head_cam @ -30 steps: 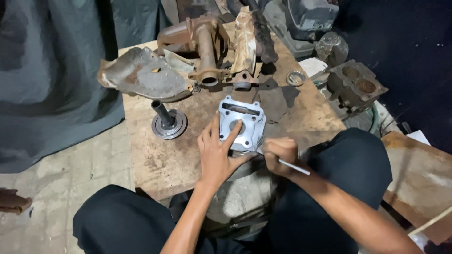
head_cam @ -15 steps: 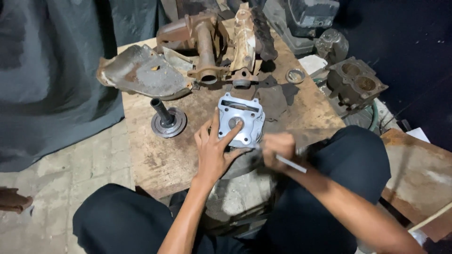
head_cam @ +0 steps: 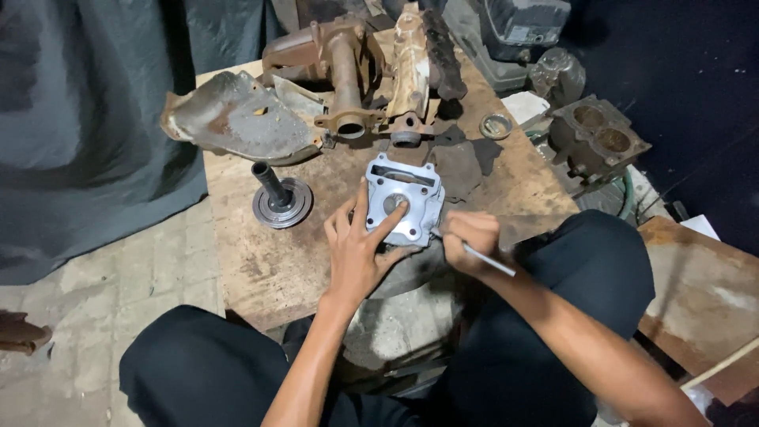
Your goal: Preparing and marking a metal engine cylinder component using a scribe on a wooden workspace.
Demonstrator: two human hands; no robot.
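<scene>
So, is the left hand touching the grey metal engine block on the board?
Touching. The head view shows the left hand spread on the grey engine block, fingers lying across its face and one fingertip at its round bore.

Silver-grey engine cylinder, rust-brown board, rusty orange manifold, black trousers.

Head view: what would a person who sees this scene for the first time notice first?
The eye lands on the pale grey metal engine block near the middle of the worn wooden board, with the left hand spread on it. At its right edge, the right hand grips a thin metal tool. Behind them, rusty pipe castings crowd the board's far side.
</scene>
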